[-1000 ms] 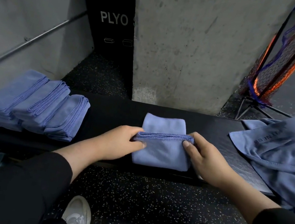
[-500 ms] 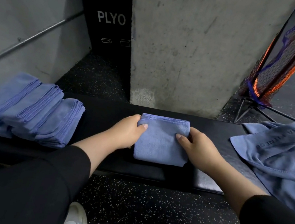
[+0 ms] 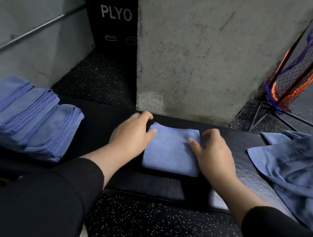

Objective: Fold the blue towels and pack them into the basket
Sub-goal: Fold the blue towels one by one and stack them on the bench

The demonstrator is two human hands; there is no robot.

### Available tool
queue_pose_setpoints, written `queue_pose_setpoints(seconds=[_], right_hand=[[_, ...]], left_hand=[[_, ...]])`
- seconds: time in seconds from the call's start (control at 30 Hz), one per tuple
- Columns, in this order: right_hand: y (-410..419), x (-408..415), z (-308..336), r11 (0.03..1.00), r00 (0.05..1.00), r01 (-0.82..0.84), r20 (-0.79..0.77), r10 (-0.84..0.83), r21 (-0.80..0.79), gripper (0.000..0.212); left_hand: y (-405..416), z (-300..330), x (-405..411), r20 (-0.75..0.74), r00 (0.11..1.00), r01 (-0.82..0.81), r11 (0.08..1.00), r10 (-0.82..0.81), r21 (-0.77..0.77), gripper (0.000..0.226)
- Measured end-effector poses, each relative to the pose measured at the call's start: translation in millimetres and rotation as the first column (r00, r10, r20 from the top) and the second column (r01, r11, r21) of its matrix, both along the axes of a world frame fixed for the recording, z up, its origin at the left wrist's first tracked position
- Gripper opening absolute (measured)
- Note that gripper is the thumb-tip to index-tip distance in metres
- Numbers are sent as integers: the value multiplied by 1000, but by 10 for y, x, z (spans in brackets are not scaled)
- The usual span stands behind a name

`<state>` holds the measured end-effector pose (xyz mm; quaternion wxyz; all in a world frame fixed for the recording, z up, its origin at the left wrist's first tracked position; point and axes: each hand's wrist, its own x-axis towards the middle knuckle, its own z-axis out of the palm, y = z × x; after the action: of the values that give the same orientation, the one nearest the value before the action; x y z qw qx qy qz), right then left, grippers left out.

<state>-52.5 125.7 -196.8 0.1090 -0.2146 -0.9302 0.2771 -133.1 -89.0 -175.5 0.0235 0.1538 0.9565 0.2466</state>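
Spanning the width of the view, a black padded bench carries all the cloth in sight. On its right end lies a loose heap of unfolded blue towels, one showing printed lettering; on its left end sits a row of folded blue towels, overlapping one another. Between them, at the bench's middle, lies a folded blue towel, squared flat. The left hand rests at the towel's left edge, thumb on the cloth and fingers curled around the far corner. The right hand is at the right edge, thumb on top; its fingers are blurred, so its grip cannot be told.
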Motion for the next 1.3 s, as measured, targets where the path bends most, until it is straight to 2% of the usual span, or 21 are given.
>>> queue_pose_setpoints(seconds=[0.07, 0.13, 0.2, 0.23, 0.3, 0.33, 0.47, 0.53, 0.63, 0.7, 0.77, 0.83, 0.9, 0.97, 1.07, 1.23, 1.3], right_hand=[[24, 23, 58, 986, 954, -121, -260, 147, 113, 22], [23, 71, 92, 925, 869, -275, -343, 356, 263, 17], [16, 159, 20, 842, 834, -419, -223, 505, 341, 31], [20, 213, -48, 802, 831, -492, -92, 548, 338, 45], [82, 308, -170, 749, 788, -616, 197, 583, 245, 81], [141, 332, -205, 733, 759, -646, 278, 588, 213, 91], [303, 364, -185, 699, 723, -684, 318, 613, 210, 104], [309, 376, -180, 716, 738, -672, 249, 627, 191, 96], [293, 390, -207, 724, 759, -640, 62, 648, 259, 57], [250, 377, -205, 725, 764, -616, 9, 645, 309, 42], [210, 360, -165, 759, 788, -588, -12, 615, 280, 35], [195, 341, -92, 783, 809, -569, 3, 587, 252, 29], [183, 336, -2, 788, 814, -568, 21, 581, 236, 20], [174, 367, 91, 808, 822, -564, 23, 569, 170, 14], [160, 435, 213, 842, 841, -538, 81, 534, 42, 17], [105, 424, 253, 902, 903, -413, 74, 423, -124, 18], [81, 381, 230, 920, 929, -360, 32, 369, -155, 19]], left_hand=[[-46, -3, 35, -207, 963, 179, 984, -171, 22, 33], [-78, -24, 78, -239, 904, 343, 935, -355, -92, 36], [-90, -101, 130, -85, 893, 414, 879, -443, -238, 46], [-103, -149, 153, 4, 895, 428, 854, -447, -294, 51], [-130, -201, 172, 140, 896, 442, 827, -421, -346, 58], [-141, -207, 176, 173, 896, 445, 825, -409, -349, 60], [-155, -201, 187, 220, 899, 434, 836, -379, -336, 62], [-136, -182, 191, 197, 905, 425, 833, -378, -355, 61], [-145, -142, 219, 31, 899, 418, 833, -438, -362, 61], [-188, -136, 247, -29, 864, 466, 821, -502, -330, 72], [-235, -157, 289, -16, 837, 510, 791, -546, -337, 81], [-258, -204, 326, -59, 837, 498, 802, -544, -330, 70], [-272, -202, 350, -135, 858, 461, 859, -495, -223, 42], [-307, -153, 377, -80, 908, 407, 911, -412, -66, 18], [-373, -17, 420, 126, 927, 336, 931, -354, 145, 13], [-302, 57, 369, 205, 950, 174, 943, -237, 285, 30], [-243, 39, 334, 224, 956, 112, 943, -188, 315, 20]])
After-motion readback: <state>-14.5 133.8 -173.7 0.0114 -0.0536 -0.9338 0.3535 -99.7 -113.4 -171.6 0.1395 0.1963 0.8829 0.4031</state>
